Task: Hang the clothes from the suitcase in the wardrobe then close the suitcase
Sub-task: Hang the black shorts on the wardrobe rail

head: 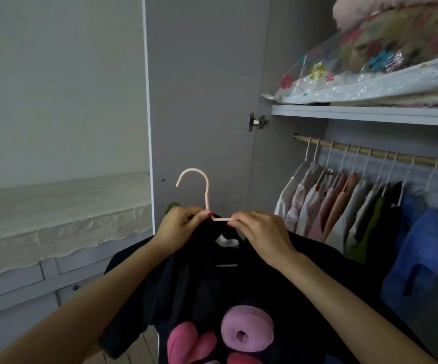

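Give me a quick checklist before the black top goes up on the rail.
1. Hanger inside the black top: ok, neck sits around its base.
2. Left hand grip at the collar: ok.
3. Right hand grip on the hanger's shoulder: ok.
4. Hook free: ok, nothing caught on it.
5. Wardrobe door open: ok.
6. Gap on the rail: ok, its left end is bare.
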